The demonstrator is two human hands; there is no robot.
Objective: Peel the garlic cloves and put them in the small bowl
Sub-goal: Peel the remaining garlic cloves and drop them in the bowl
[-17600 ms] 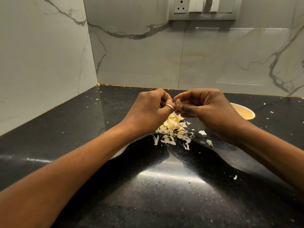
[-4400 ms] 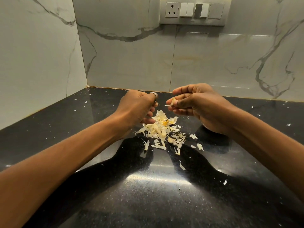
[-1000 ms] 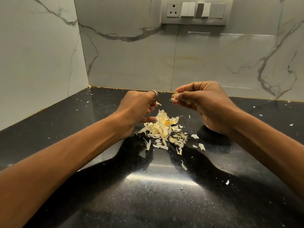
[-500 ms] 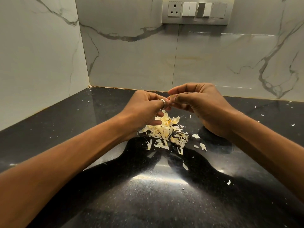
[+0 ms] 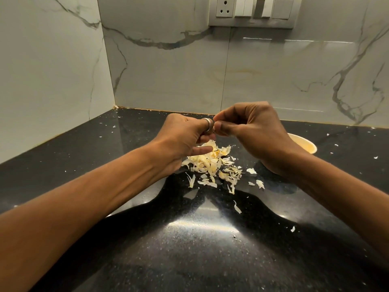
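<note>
A person's two bare hands meet over a black speckled countertop in a corner of grey-veined marble wall tiles. The left forearm crosses from the lower left. The left hand has its fingers curled inward, with a metal ring on the bent forefinger. One lower finger sticks out straighter beneath the rest.

The two hands come together fingertip to fingertip, both closed on a garlic clove. Only a pale sliver of it shows between the ring and the right thumb. How much skin is left on it cannot be told.

Directly below the joined fingers, a heap of papery garlic peels lies on the stone, cream and yellow. Single flakes trail from it toward the viewer.

The right hand arches in from the right, thumb and forefinger pinched at the meeting point and the other fingers curled under. Just behind and to the right of its wrist stands the small bowl, pale yellow. It is partly hidden by the hand, and its contents cannot be seen.

White specks of skin dot the counter beyond the right hand and also lie to the left of the left hand. High on the wall above the right hand is a switch panel with a three-pin socket at its left end.
</note>
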